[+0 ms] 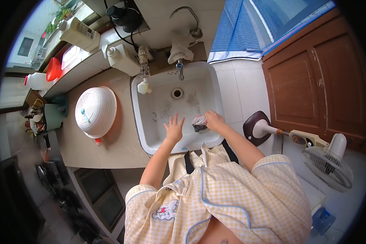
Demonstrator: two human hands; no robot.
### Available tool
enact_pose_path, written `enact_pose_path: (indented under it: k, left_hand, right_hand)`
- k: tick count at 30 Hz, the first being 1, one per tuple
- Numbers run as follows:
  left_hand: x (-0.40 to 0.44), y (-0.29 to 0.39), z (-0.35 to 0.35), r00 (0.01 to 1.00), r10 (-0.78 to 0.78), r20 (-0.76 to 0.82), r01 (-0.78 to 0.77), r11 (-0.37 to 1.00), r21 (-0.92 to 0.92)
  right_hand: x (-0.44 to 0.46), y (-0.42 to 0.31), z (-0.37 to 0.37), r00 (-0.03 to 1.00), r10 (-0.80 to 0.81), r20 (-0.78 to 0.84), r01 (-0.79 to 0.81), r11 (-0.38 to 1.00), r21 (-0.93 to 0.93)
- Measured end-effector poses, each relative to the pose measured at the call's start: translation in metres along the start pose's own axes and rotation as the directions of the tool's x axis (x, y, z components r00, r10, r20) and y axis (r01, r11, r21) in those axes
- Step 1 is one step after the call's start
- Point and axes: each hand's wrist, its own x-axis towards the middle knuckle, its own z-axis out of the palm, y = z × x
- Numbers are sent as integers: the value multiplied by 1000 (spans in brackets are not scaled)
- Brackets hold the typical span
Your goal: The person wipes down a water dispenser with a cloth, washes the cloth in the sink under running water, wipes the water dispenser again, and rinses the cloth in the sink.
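Observation:
My left hand (175, 130) is over the near left part of the white sink (150, 140), fingers spread and holding nothing. In my right hand (214, 121), at the sink's right side, the fingers are closed on a small pink-and-white striped scrubber (199, 120) with a dark grey, rough underside. Whether it is a cloth or a pad I cannot tell for certain. Dark smudges and specks lie on the basin floor around the drain (177, 93). A faucet (180, 70) with a cloth wrapped about its upper part hangs over the back edge.
A second tap (144, 86) with a pale nozzle reaches over the sink's left edge. On the counter (126, 150) at left stands an upturned white ribbed basket (96, 112). White pump bottles (124, 59) line the back. A standing fan (328, 164) is at right, near a brown cabinet (313, 77).

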Motion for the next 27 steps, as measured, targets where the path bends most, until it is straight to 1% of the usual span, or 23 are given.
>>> enact_pose_path:
  k: [1, 2, 3, 4, 5, 6, 7, 8, 9, 11, 12, 13, 14, 15, 16, 18, 19, 20, 21, 22, 23, 25, 27]
  left_hand:
    - [3, -7, 9, 1000, 0, 1, 0, 1000, -1]
    - [6, -18, 18, 936, -75, 343, 194, 925, -327]
    - [14, -24, 15, 755, -141, 641, 512, 737, -441]
    - [14, -24, 12, 630, -126, 766, 613, 687, -391]
    - [12, -23, 8, 657, -90, 748, 453, 841, -297]
    - [13, -13, -14, 693, -60, 719, 274, 944, -185]
    - [18, -5, -34, 723, -26, 690, 115, 990, -83]
    - [24, -2, -46, 739, -7, 674, 50, 998, -44]
    - [28, 0, -56, 752, 1, 659, 21, 999, -25]
    - [35, -7, -62, 803, 13, 596, 36, 997, -72]
    - [39, -9, -66, 845, 25, 533, 44, 992, -116]
    - [47, -4, -87, 899, -2, 439, 60, 991, -118]
    - [56, -8, -102, 899, -2, 438, 61, 991, -121]
    - [65, -18, -117, 971, 60, 233, 15, 952, -306]
    - [74, -23, -136, 996, 83, 11, -68, 881, -468]
    - [94, -10, -216, 983, 36, -179, -127, 841, -526]
    - [98, -7, -252, 948, 30, -317, -215, 794, -568]
    - [97, -7, -282, 901, 9, -433, -283, 770, -572]
    - [102, -8, -309, 751, 110, -652, -521, 706, -480]
    - [104, -15, -338, 628, 223, -745, -661, 659, -360]
    - [104, -19, -361, 538, 295, -789, -728, 635, -259]
    - [100, -19, -389, 432, 415, -801, -783, 614, -104]
    - [98, -16, -402, 394, 495, -774, -796, 605, -18]
  right_hand:
    - [0, 0, 1, 1000, 1, 1, -1, 1000, 0]
    - [1, 0, 2, 1000, 4, -2, -4, 1000, 2]
    - [1, 1, 3, 1000, 7, -4, -7, 1000, 3]
    - [2, 1, 5, 1000, 6, -2, -6, 1000, 3]
    - [3, 2, 6, 1000, -2, -7, 2, 1000, 1]
    - [3, 2, 6, 1000, -11, -12, 11, 1000, -1]
    - [3, 2, 5, 1000, -12, -11, 12, 1000, -4]
    - [2, 1, 4, 1000, -8, -18, 8, 1000, -3]
    - [1, 1, 3, 1000, -4, -22, 4, 1000, -3]
    - [-1, 1, 1, 999, -2, -32, 2, 1000, 2]
    - [-2, 1, 0, 999, 3, -43, -3, 1000, 12]
    - [-3, 3, 3, 999, 2, -41, -2, 1000, 9]
    - [-3, 7, 6, 997, -16, -79, 17, 1000, 13]
    - [-4, 10, 7, 993, -32, -116, 35, 999, 17]
    - [-6, 11, 6, 993, -30, -113, 32, 999, 13]
    - [-9, 10, 0, 998, 12, -57, -12, 1000, 5]
    - [-10, 11, -1, 999, 9, -52, -9, 1000, -1]
    - [-11, 12, -1, 998, 15, -57, -15, 1000, 1]
    - [-12, 12, -2, 998, 20, -62, -20, 1000, 3]
    - [-14, 11, -3, 998, 14, -55, -14, 1000, -3]
    - [-16, 9, -6, 997, 34, -67, -33, 999, 11]
    - [-17, 9, -7, 996, 42, -73, -41, 999, 19]
    - [-14, 12, -5, 996, 46, -79, -43, 998, 39]
